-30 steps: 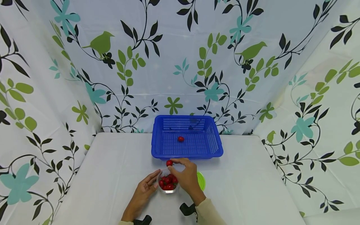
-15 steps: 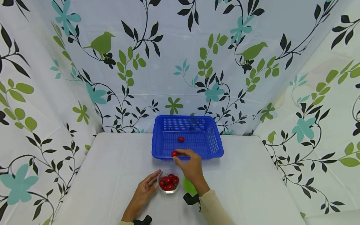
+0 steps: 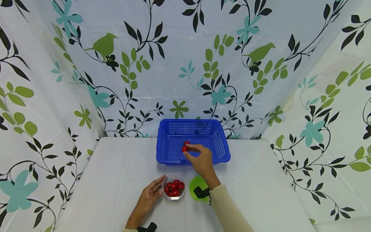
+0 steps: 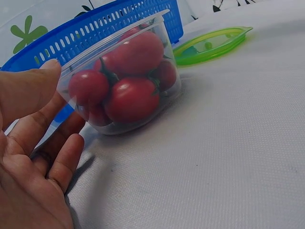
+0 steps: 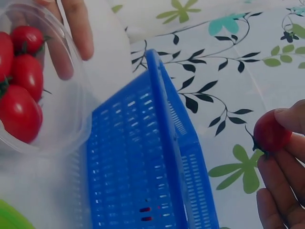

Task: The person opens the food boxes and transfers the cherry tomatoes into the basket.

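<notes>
My right hand [image 3: 204, 162] pinches a red cherry tomato [image 3: 184, 149] between thumb and fingers, over the inside of the blue plastic basket [image 3: 171, 160]. A green stem shows on this tomato in the right wrist view. Another cherry tomato [image 3: 186, 142] lies on the basket floor, partly covered by the hand. My left hand [image 3: 148, 198] rests beside the clear plastic tub [image 3: 173, 198], its relaxed fingers and thumb along the tub's left side. Several red tomatoes [image 4: 132, 100] fill the tub, some with green stems.
A bright green lid [image 3: 195, 189] lies on the table right of the tub, partly under the right wrist's camera in the head view. The white-covered table [image 3: 116, 180] ends at a patterned curtain [image 3: 174, 80] behind the basket.
My right hand has carried the tomato from above the tub, forward and right, across the basket's front rim to over its inside. The left hand and tub have stayed put.
</notes>
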Available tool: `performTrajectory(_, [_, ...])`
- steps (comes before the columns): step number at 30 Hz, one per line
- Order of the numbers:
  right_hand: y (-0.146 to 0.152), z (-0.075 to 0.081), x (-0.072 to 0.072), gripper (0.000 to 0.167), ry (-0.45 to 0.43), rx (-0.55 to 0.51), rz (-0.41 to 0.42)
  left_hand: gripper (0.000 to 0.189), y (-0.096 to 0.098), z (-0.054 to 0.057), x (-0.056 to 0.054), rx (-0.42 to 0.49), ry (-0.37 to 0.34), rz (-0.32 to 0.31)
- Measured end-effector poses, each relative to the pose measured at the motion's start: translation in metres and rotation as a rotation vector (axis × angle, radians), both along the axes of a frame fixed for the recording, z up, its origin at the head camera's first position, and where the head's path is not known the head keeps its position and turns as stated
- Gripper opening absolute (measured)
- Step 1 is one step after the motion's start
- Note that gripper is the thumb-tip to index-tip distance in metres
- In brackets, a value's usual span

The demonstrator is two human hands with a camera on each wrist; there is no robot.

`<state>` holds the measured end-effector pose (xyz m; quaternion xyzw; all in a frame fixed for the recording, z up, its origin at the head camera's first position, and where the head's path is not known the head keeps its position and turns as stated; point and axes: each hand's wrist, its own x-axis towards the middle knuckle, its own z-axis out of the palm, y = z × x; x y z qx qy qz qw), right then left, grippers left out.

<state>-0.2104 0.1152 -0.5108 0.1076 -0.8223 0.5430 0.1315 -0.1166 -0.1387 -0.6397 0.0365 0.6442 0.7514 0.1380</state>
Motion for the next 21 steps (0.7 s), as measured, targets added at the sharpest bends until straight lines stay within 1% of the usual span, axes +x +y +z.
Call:
performTrajectory(6, [0.005, 0.007, -0.011, 0.033, 0.012, 0.052, 0.002, 0.057, 0.000, -0.001, 0.000, 0.009, 0.017, -0.010])
performTrajectory(9, [0.007, 0.009, -0.017, 0.031, 0.026, 0.064, 0.014, 0.057, 0.000, -0.001, 0.000, 0.009, 0.018, -0.002])
performTrajectory(13, [0.010, 0.010, -0.025, 0.031, 0.039, 0.095, 0.013, 0.056, 0.000, -0.001, 0.000, 0.012, 0.002, 0.013])
performTrajectory(21, [0.016, 0.012, -0.043, 0.032, -0.020, 0.128, 0.018, 0.056, 0.000, -0.004, -0.001, 0.006, 0.008, 0.006])
